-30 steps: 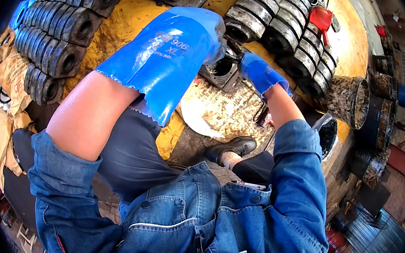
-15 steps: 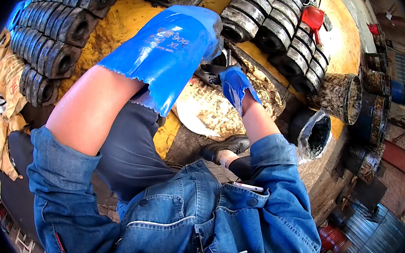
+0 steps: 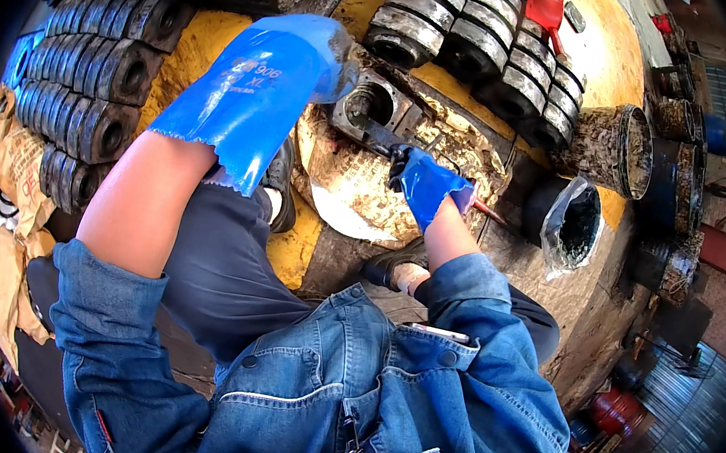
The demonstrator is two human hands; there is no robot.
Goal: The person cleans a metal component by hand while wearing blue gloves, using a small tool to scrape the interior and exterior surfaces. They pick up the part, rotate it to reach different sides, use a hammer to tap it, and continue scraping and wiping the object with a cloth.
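My left hand (image 3: 337, 62), in a long blue rubber glove, is at the left edge of a square, grimy metal block (image 3: 402, 108) with a round hole. Its fingers are hidden behind the glove, so its grip does not show. My right hand (image 3: 419, 184), in a blue glove with dark, dirty fingers, is closed around a dark flat-bladed tool (image 3: 380, 137). The blade reaches the near side of the block, and a reddish handle end sticks out beyond the hand. Beneath lies a round, pale surface (image 3: 344, 194) caked with brownish residue.
Rows of ring-shaped metal blocks stand at left (image 3: 90, 69) and far right (image 3: 465, 27). A red scoop (image 3: 545, 13) lies beyond. Right of me are a crusted bucket (image 3: 610, 154) and a plastic-lined black bucket (image 3: 571, 225). Brown paper sacks (image 3: 19, 167) lie at left.
My left hand has shifted left, uncovering the block and its hole. My right hand has come slightly nearer to me, and the tool's blade and handle end now show. The view has shifted a little.
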